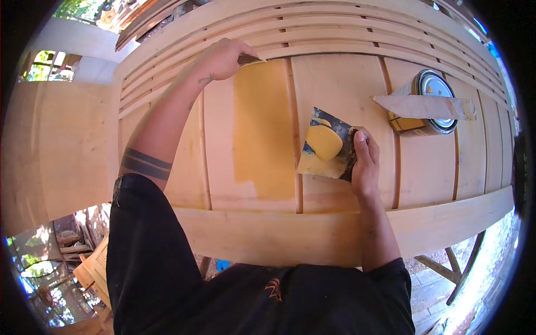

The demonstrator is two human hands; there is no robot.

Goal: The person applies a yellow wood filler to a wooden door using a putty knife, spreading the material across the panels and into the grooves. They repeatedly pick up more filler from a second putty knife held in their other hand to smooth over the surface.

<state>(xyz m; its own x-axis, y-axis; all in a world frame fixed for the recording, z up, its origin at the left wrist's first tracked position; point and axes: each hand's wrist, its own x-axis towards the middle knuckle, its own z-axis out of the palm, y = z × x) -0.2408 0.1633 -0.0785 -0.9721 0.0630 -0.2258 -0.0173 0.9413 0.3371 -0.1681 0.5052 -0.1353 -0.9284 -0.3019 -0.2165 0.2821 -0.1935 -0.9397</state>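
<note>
My left hand (pixel 226 58) is closed around a scraper (pixel 252 60), mostly hidden by the fingers. Its thin edge meets the panel at the top of a wide patch of yellow putty (pixel 262 123). The patch runs down one board of the pale wooden panel (pixel 340 78). In my right hand (pixel 365 164) is a flat, dark, putty-smeared plate (pixel 350 148), gripped at its right side with the thumb on top. A rounded lump of yellow putty (pixel 324 142) sits on the plate, which is held above the panel, right of the patch.
A metal can (pixel 410 89) stands on the panel at the right, with a putty-stained flat wooden stick (pixel 413 106) across it. Slats (pixel 329 36) with narrow gaps run along the far side. A smooth wooden board (pixel 61 145) adjoins at left. The near rail (pixel 268 229) borders my body.
</note>
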